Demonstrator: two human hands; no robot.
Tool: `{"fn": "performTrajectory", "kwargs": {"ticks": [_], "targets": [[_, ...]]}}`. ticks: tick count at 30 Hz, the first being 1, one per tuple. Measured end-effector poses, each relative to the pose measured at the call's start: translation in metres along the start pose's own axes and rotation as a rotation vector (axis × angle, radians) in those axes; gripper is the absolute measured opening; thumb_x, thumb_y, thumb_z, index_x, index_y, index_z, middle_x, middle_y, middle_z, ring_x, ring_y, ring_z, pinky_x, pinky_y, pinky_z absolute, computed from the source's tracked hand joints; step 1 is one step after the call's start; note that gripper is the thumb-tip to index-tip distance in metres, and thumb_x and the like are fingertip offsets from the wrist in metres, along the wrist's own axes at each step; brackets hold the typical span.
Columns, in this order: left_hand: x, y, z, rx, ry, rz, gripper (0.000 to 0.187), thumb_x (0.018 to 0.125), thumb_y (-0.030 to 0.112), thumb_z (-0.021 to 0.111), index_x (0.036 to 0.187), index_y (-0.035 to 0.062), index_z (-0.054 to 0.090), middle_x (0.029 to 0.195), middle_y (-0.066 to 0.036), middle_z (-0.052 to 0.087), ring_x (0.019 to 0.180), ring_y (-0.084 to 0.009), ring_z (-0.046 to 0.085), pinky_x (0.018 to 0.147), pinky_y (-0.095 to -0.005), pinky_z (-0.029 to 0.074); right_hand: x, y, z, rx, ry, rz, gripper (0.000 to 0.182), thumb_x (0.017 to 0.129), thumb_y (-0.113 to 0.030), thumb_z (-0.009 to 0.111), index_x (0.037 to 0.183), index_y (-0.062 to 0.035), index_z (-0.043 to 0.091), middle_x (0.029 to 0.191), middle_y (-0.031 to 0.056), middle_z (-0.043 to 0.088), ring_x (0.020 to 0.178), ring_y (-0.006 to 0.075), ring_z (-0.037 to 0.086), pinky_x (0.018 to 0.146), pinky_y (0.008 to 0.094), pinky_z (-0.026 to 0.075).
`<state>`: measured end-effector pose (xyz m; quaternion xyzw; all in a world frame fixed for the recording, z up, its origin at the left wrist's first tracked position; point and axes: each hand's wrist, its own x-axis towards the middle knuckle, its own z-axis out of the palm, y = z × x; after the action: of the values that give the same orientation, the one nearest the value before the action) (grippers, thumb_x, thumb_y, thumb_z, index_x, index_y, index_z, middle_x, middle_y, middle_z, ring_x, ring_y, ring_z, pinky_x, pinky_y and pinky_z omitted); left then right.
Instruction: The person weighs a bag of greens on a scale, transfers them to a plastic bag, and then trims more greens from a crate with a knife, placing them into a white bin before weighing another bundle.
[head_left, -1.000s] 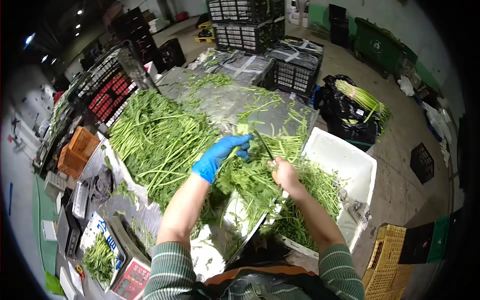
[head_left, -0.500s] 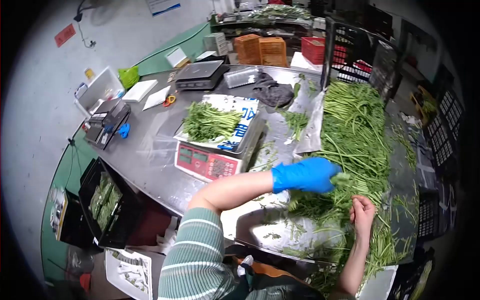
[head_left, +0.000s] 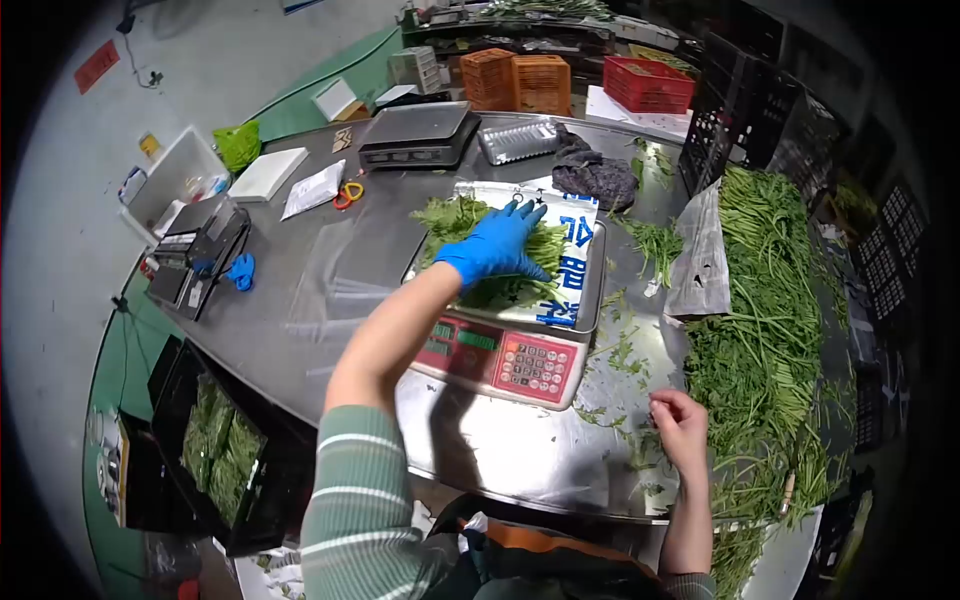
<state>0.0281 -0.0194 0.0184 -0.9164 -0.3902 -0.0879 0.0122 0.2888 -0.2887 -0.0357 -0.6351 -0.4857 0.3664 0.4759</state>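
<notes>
My left hand (head_left: 495,245), in a blue glove, lies with fingers spread on a bunch of leafy green stems (head_left: 450,222). The bunch rests on a white plastic sheet with blue lettering (head_left: 575,270), on top of a red and white digital scale (head_left: 535,370). My bare right hand (head_left: 682,428) hovers over the near part of the metal table, its fingers curled in, and no object shows in it. To its right spreads a large pile of the same long-stemmed greens (head_left: 760,300).
A dark scale (head_left: 420,135), a clear plastic tray (head_left: 518,142) and a grey cloth (head_left: 595,180) sit at the back. Orange-handled scissors (head_left: 348,195) lie at the left. A black crate (head_left: 225,450) with packed greens stands below the left edge. Loose leaves (head_left: 625,350) litter the table.
My left hand has moved left from the big pile onto the bunch on the scale, its fingers now spread. My right hand has shifted slightly left. The view has also shifted.
</notes>
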Motion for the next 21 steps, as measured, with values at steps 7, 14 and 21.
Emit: {"fn": "performTrajectory", "kwargs": {"ticks": [7, 14, 21], "targets": [[-0.017, -0.018, -0.123, -0.392, 0.232, 0.176, 0.077, 0.078, 0.051, 0.056, 0.131, 0.0019, 0.029, 0.128, -0.021, 0.04, 0.117, -0.0335, 0.04, 0.097, -0.0361, 0.033, 0.031, -0.06, 0.095, -0.239, 0.003, -0.434, 0.01, 0.072, -0.006, 0.062, 0.081, -0.0018, 0.064, 0.08, 0.0101, 0.061, 0.073, 0.0217, 0.057, 0.067, 0.03, 0.045], [-0.023, -0.032, -0.07, -0.213, 0.104, 0.165, 0.088, 0.077, 0.063, 0.044, 0.125, -0.0101, 0.031, 0.124, -0.03, 0.038, 0.115, -0.0399, 0.039, 0.098, -0.0391, 0.032, 0.092, -0.074, 0.172, -0.667, -0.14, -0.768, 0.033, 0.062, -0.014, 0.07, 0.092, -0.0045, 0.06, 0.094, 0.0092, 0.055, 0.092, 0.0279, 0.049, 0.079, 0.0378, 0.041], [-0.034, -0.023, -0.037, -0.115, -0.276, 0.123, 0.115, 0.055, 0.074, 0.058, 0.126, -0.0127, 0.027, 0.127, -0.031, 0.034, 0.117, -0.0425, 0.035, 0.098, -0.0414, 0.031, 0.126, -0.062, 0.162, -0.799, -0.158, -0.85, 0.01, 0.071, -0.012, 0.063, 0.079, -0.0065, 0.061, 0.075, 0.0083, 0.058, 0.075, 0.0253, 0.054, 0.069, 0.0363, 0.041]]}}
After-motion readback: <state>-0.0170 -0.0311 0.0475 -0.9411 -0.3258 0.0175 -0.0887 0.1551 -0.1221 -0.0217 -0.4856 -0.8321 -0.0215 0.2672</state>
